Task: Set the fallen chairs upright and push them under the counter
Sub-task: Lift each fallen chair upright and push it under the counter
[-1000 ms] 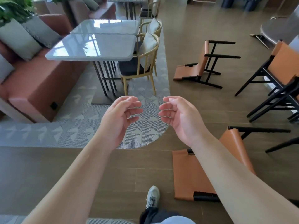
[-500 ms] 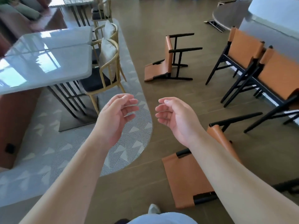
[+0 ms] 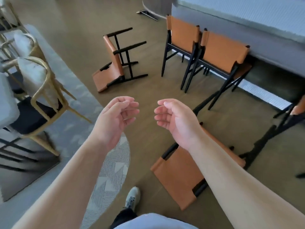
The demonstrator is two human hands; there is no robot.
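Observation:
Two orange-and-black chairs lie tipped on the wooden floor. The near fallen chair (image 3: 178,176) rests on its back just below my right forearm, legs pointing right. The far fallen chair (image 3: 113,66) lies ahead in the middle of the floor, legs pointing right too. Two matching upright chairs (image 3: 206,47) stand against the grey counter (image 3: 247,22) at the upper right. My left hand (image 3: 115,119) and my right hand (image 3: 175,118) hover side by side above the floor, palms facing each other, fingers curled loosely, holding nothing and touching no chair.
A gold-framed chair (image 3: 41,96) with pale cushions stands at a white table on a patterned grey rug (image 3: 112,171) to the left. Another orange chair edge (image 3: 299,106) shows at the far right. My shoe (image 3: 132,197) is on the floor below.
The view has swung right: the table and sofa slid out to the left, the counter and upright chairs came in. Both hands kept their pose, fingers slightly more curled.

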